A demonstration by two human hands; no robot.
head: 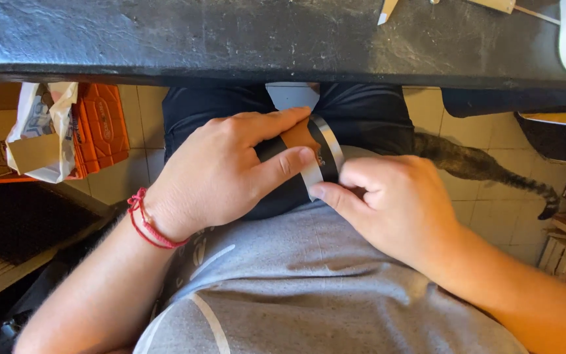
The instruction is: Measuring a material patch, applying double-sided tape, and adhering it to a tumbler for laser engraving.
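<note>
Two hands meet over the lap, below the dark table point(230, 39) edge at 12 o'clock: the left hand point(221, 174) clamps a black tube point(276, 190) steady while the right hand point(388, 203), fingers pinched together, presses grey tape point(325, 147) around its end.

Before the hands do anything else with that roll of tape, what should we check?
1. Left hand grips the tape roll: ok.
2. Right hand fingertips touch the grey strip: ok.
3. Strip peeled free of the roll: cannot tell.
4. Roll sits steady over the lap, below the dark table edge: ok.
5. Cat on the floor behind the right hand, clear of the roll: ok.
</note>
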